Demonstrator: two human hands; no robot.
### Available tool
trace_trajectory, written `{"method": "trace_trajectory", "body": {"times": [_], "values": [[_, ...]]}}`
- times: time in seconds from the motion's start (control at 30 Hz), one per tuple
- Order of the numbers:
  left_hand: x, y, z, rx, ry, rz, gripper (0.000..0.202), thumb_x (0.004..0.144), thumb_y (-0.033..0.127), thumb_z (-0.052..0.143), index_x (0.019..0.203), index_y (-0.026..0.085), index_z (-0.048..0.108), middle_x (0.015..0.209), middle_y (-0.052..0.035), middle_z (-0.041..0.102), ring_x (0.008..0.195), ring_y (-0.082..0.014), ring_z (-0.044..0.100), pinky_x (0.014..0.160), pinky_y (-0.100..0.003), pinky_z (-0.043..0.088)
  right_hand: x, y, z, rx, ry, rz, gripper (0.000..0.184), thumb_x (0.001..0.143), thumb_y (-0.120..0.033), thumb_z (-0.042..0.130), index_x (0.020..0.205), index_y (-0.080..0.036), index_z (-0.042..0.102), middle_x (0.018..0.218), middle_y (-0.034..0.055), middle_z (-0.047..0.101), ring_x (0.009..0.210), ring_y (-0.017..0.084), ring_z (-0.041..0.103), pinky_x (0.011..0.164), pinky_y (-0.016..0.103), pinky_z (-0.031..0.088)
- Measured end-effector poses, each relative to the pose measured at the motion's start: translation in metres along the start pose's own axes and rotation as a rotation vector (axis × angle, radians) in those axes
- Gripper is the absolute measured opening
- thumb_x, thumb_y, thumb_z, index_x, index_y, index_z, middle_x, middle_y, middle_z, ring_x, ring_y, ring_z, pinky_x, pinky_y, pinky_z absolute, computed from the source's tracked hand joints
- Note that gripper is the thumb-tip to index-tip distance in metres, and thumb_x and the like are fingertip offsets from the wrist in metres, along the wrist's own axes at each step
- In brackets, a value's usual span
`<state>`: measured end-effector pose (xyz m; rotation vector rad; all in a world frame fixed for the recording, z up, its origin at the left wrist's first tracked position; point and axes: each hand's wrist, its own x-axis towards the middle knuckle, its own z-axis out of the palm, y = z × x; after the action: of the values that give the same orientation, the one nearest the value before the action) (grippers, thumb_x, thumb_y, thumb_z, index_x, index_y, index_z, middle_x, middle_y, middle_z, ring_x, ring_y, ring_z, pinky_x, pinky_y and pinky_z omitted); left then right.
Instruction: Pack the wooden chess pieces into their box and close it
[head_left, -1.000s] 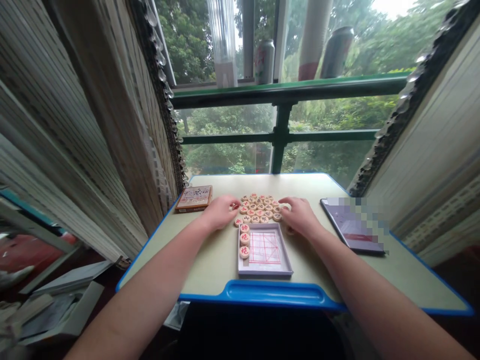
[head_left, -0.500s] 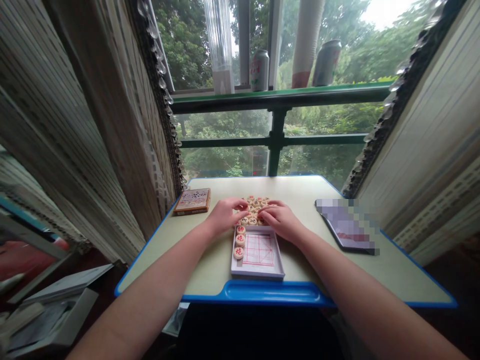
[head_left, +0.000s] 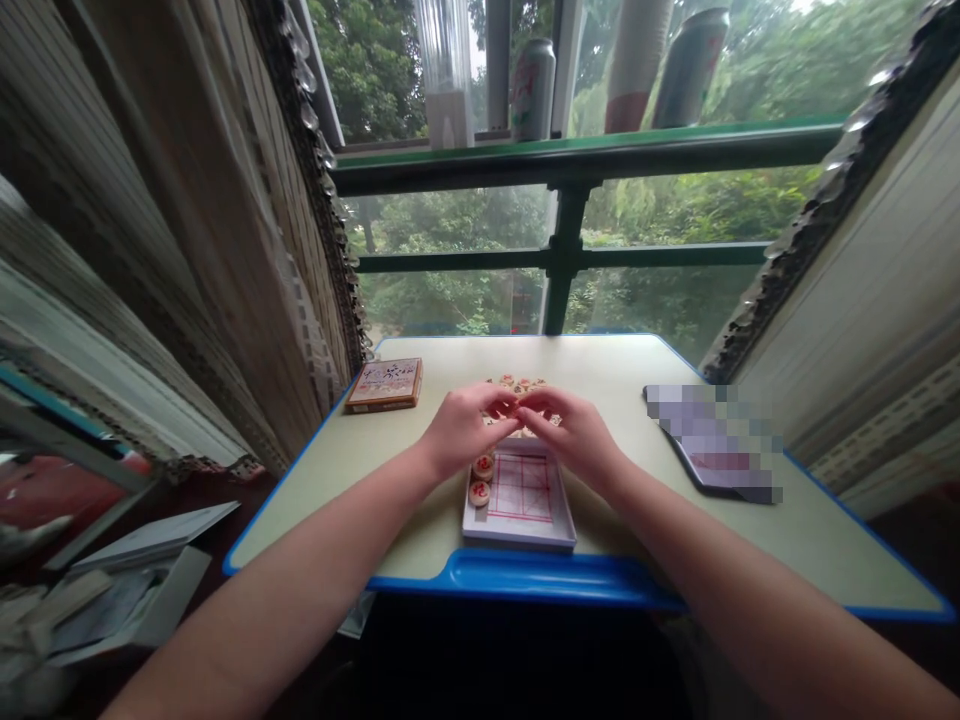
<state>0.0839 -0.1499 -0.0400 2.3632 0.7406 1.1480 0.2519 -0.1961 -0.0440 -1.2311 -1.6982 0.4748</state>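
Note:
Over the box's far edge, my left hand (head_left: 472, 425) and my right hand (head_left: 574, 430) are brought together, fingers curled and fingertips meeting. Whatever is between the fingertips is too small and covered to make out. Behind and beneath them lies a cluster of round wooden Chinese chess pieces (head_left: 523, 383), partly hidden by the fingers. The shallow white box (head_left: 525, 540) in front has a red grid printed on its floor. Along its left side sit two pieces with red characters, a nearer one (head_left: 479, 494) and a farther one (head_left: 484, 467); my left hand covers the corner beyond.
A flat decorated box (head_left: 384, 385) lies at the table's back left. On the right is a dark-edged device (head_left: 705, 450), partly pixelated. The table (head_left: 360, 480) has a blue rim and front groove. Cans (head_left: 534, 90) and cups stand on the window ledge, with curtains either side.
My hands have moved closer together, from either side of the pieces until their fingertips meet. My left hand now hides the box's far left corner. The camera view has shifted slightly.

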Motion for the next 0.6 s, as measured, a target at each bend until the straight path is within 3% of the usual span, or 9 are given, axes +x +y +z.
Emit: {"method": "trace_trajectory", "body": {"times": [0.2, 0.33, 0.6], "values": [[-0.0011, 0.0046, -0.003, 0.001, -0.038, 0.014, 0.037, 0.076, 0.026, 0.068, 0.11, 0.015, 0.062, 0.106, -0.0096, 0.064, 0.073, -0.0109, 0.062, 0.065, -0.023, 0.054, 0.0005, -0.0015, -0.0041, 0.18, 0.058, 0.108, 0.014, 0.078, -0.031, 0.061, 0.082, -0.018, 0.066, 0.081, 0.0037, 0.072, 0.075, 0.017, 0.067, 0.07, 0.029, 0.053], [-0.0012, 0.0035, -0.0061, 0.03, -0.039, 0.024, 0.021, 0.08, 0.028, 0.064, 0.096, 0.015, 0.069, 0.094, -0.007, 0.067, 0.062, -0.0083, 0.057, 0.059, -0.021, 0.051, -0.0005, -0.0025, -0.0045, 0.2, 0.054, 0.104, 0.017, 0.078, -0.033, 0.061, 0.083, -0.018, 0.067, 0.082, 0.0038, 0.071, 0.075, 0.017, 0.066, 0.071, 0.03, 0.053], [-0.0005, 0.0024, -0.0086, 0.059, 0.011, 0.038, 0.019, 0.078, 0.028, 0.067, 0.089, 0.013, 0.068, 0.084, -0.0048, 0.068, 0.063, -0.0087, 0.056, 0.059, -0.02, 0.049, -0.0027, -0.0066, -0.0062, 0.254, -0.021, 0.086, 0.031, 0.074, -0.04, 0.068, 0.097, -0.019, 0.066, 0.095, 0.0059, 0.071, 0.083, 0.018, 0.066, 0.072, 0.031, 0.053]]}}
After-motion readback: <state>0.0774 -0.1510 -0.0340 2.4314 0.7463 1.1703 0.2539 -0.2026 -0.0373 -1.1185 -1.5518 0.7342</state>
